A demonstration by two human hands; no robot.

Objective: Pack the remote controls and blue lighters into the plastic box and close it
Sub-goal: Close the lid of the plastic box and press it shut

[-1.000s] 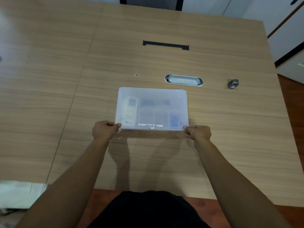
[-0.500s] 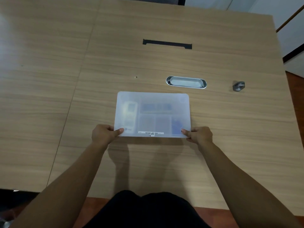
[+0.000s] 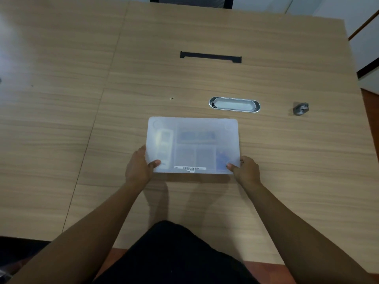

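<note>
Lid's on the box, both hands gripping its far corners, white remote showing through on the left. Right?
Not quite. In the head view the left hand and right hand grip the near corners of the plastic box, not the far ones. The lid is on and the white remote shows through on the left.

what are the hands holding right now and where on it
Both grip the frosted translucent plastic box at its near corners: the left hand on the near-left corner, the right hand on the near-right, thumbs pressed on the lid.

One plastic box [image 3: 192, 144], two hands [image 3: 139, 169]
</note>
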